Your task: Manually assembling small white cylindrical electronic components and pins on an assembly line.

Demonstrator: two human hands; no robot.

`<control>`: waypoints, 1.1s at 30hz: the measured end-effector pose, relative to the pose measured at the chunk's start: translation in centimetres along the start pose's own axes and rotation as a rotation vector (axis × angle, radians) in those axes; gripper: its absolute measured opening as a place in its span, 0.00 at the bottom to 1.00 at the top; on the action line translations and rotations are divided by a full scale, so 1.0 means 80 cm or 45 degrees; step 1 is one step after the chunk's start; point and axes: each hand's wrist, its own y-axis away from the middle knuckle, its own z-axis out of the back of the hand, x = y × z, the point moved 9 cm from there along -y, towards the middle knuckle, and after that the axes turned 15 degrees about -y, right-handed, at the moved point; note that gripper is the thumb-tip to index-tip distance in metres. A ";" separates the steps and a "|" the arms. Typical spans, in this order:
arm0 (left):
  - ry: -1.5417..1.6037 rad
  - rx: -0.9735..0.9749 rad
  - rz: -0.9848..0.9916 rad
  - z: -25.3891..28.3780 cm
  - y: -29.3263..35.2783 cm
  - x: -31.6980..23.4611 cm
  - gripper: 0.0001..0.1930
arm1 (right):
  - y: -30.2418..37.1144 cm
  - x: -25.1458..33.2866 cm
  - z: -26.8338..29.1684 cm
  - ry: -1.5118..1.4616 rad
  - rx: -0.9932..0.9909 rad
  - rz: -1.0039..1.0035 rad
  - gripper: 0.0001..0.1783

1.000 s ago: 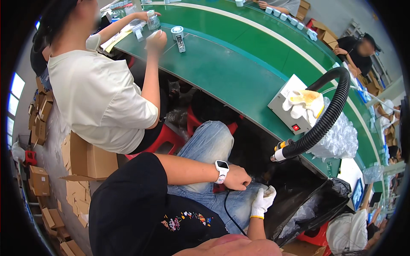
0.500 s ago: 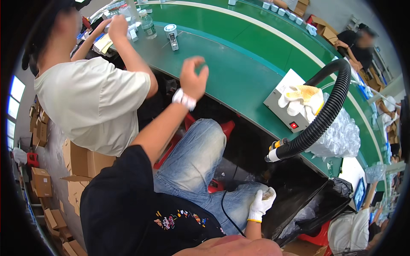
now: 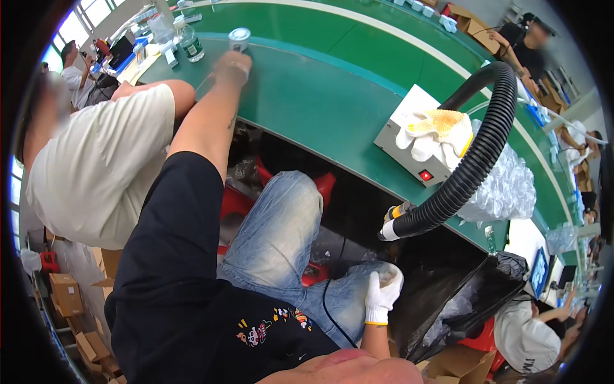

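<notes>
My left arm is stretched out over the green workbench (image 3: 300,89), and my bare left hand (image 3: 233,66) is smeared by motion. It is at the near side of a white round-topped device (image 3: 239,37), covering the device's lower part. Whether my fingers grip it cannot be seen. On my knee rests my right hand (image 3: 381,297) in a white knitted glove with a yellow cuff. Its fingers are curled, with a small beige patch between thumb and fingers that I cannot make out.
A clear bottle (image 3: 190,42) stands past my left hand, near a co-worker in a pale shirt (image 3: 109,163). At right are a metal box (image 3: 409,121) with a white-and-yellow glove (image 3: 441,133) on it, a black corrugated hose (image 3: 476,173) and clear plastic bags (image 3: 505,185).
My left hand has moved away and to the left, reaching the white device. The co-worker beside me has shifted left in view. My right hand stays on the knee.
</notes>
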 end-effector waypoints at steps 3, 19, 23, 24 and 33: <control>0.734 -0.186 -0.095 0.000 0.044 -0.019 0.18 | 0.009 0.045 -0.067 0.059 0.320 -0.056 0.29; 2.070 2.418 0.005 -0.043 0.635 -0.088 0.22 | 0.060 0.035 -0.100 -0.836 0.438 -0.485 0.41; 1.892 2.438 -0.089 -0.060 0.664 -0.102 0.24 | 0.084 0.042 -0.072 -0.455 0.315 -0.254 0.45; 1.896 2.429 -0.119 -0.061 0.665 -0.105 0.24 | 0.087 0.051 -0.071 -0.358 0.315 -0.175 0.46; 1.885 2.194 -0.466 -0.059 0.647 -0.109 0.25 | 0.065 0.079 -0.099 -0.182 0.117 0.047 0.42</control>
